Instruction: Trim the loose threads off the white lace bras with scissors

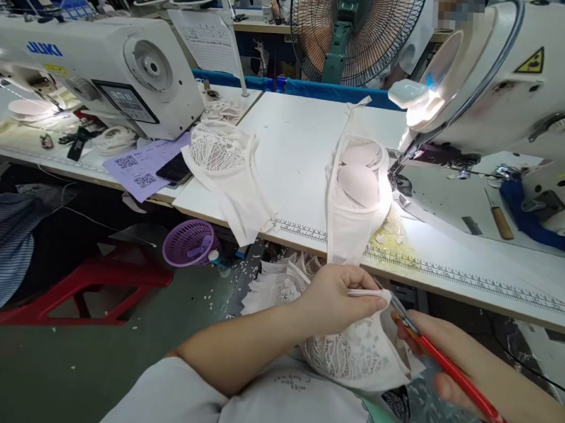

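My left hand (339,301) pinches the folded edge of a white lace bra (350,360) that hangs over my lap below the table edge. In my right hand (450,353) is a pair of red-handled scissors (458,372), their metal blades pointing up and left, close to the pinched edge and my left fingertips. Whether the blades touch the fabric, I cannot tell. On the table just beyond lies another bra (360,184), its cups facing up beside the sewing machine (497,90). A further lace bra piece (223,158) lies to the left.
Another sewing machine (105,69) stands at the left, by a purple paper (147,160) and a phone (175,170). A fan (343,35) is behind the white table (290,149). Below are a purple basket (189,241) and a red stool (89,283); a person's striped clothing (3,247) shows there.
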Motion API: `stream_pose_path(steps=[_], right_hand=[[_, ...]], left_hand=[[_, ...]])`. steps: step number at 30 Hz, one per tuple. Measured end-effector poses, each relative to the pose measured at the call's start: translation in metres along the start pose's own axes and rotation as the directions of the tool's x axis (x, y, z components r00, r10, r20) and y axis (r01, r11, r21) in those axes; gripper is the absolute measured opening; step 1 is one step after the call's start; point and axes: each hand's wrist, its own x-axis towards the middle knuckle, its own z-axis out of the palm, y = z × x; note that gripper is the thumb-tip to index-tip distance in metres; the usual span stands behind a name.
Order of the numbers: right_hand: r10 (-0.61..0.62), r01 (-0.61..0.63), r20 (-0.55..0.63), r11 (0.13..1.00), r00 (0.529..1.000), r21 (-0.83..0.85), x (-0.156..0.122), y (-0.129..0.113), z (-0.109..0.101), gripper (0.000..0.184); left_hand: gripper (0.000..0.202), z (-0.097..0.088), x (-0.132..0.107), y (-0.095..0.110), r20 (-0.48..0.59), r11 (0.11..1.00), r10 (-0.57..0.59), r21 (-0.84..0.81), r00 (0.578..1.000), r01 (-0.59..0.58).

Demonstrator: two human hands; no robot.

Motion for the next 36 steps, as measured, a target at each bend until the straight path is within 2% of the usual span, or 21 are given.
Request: stream_pose_path(steps=[1,3,6,10,15,21,25,27,30,34,36], right_hand=[[0.013,-0.014,0.081,1.000,0.997,0.019,-0.001,0.001,0.001,0.044],[0.031,-0.034,0.142,0.999,0.989,0.021,-0.003,0.002,0.003,0.046],[0.056,-0.051,0.113,0.998,0.992,-0.049,-0.004,0.003,0.004,0.059],[0.084,-0.073,0.106,0.992,0.991,-0.104,-0.005,0.004,0.003,0.061],[0.114,-0.107,0.052,0.988,0.992,-0.111,-0.001,0.001,0.008,0.051],[0.058,-0.077,-0.118,0.983,0.991,-0.165,0.003,0.002,0.015,0.045],[0.027,-0.065,-0.240,0.986,0.970,-0.152,0.000,0.004,0.015,0.039],[0.009,-0.032,-0.258,0.996,0.966,-0.085,-0.002,0.000,0.016,0.033],[-0.075,0.084,-0.265,0.996,0.961,0.024,-0.006,-0.011,0.023,0.017],[-0.115,0.115,-0.205,0.993,0.972,-0.013,-0.010,-0.011,0.040,0.027],[-0.116,0.110,-0.227,0.993,0.967,-0.040,-0.008,-0.005,0.048,0.032]], left_hand=[[0.014,0.000,0.001,0.001,-0.004,1.000,-0.025,-0.002,1.000,0.025],[0.014,0.001,0.001,0.004,-0.017,0.997,-0.076,-0.003,0.997,0.076],[0.014,0.001,0.002,0.005,-0.027,0.993,-0.117,-0.007,0.993,0.117],[0.015,-0.001,0.004,0.005,-0.031,0.994,-0.105,-0.046,0.994,0.103],[0.017,-0.005,0.005,0.003,-0.023,0.991,-0.102,-0.086,0.994,0.100],[0.019,-0.007,0.003,0.001,-0.027,0.992,-0.086,-0.097,0.996,0.083],[0.020,-0.010,-0.001,-0.003,-0.065,0.991,-0.038,-0.127,0.997,0.030],[0.023,-0.012,-0.003,-0.005,-0.068,0.987,-0.005,-0.159,0.998,-0.006],[0.028,-0.017,-0.006,-0.007,-0.091,0.979,0.041,-0.196,0.995,-0.058],[0.035,-0.024,-0.014,-0.006,-0.086,0.971,0.041,-0.232,0.995,-0.060],[0.037,-0.028,-0.018,-0.005,-0.058,0.966,0.042,-0.254,0.997,-0.055]])
